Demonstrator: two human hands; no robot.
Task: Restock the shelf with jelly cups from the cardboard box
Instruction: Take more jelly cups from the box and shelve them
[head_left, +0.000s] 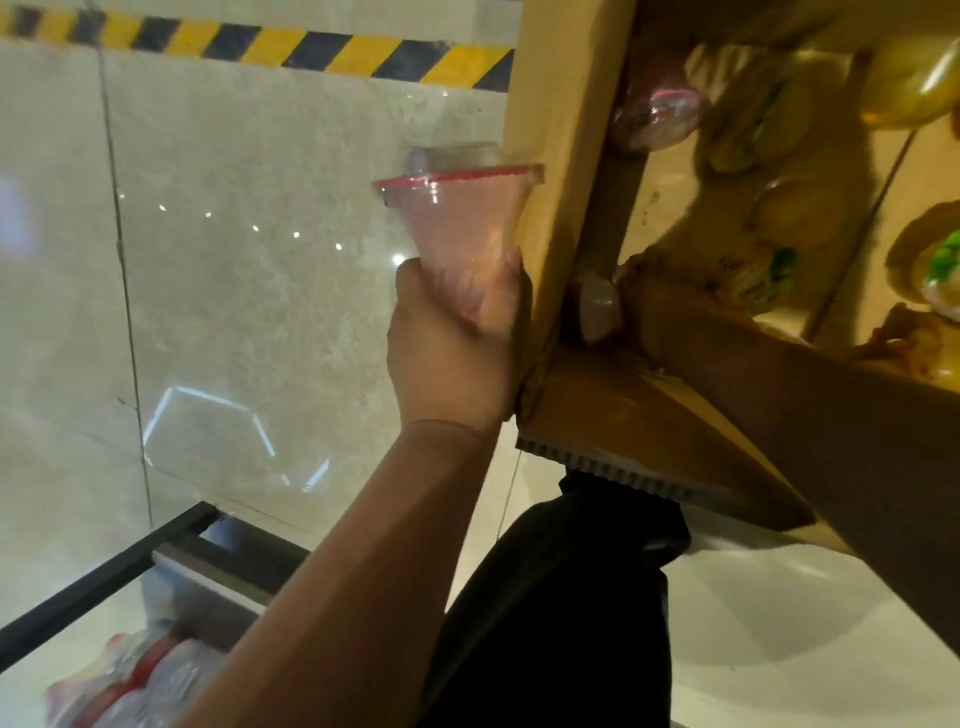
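My left hand (452, 343) grips a clear pink jelly cup (460, 218) by its narrow base. The cup has a red rim and a domed lid and stands upright just outside the left wall of the cardboard box (561, 156). My right forearm reaches from the right into the box. My right hand (654, 296) lies deep in shadow beside a pale jelly cup (600, 306), and its fingers are too dark to read. More cups lie inside the box, one pink (660, 117) and several yellow (914, 78).
A black-framed shelf (130, 556) sits at the lower left, with several red-lidded cups (130, 675) on it. Behind is a glossy beige tiled surface (234, 260) with a yellow-and-black hazard stripe (291, 49) along its top. My dark trouser leg (561, 613) is below the box.
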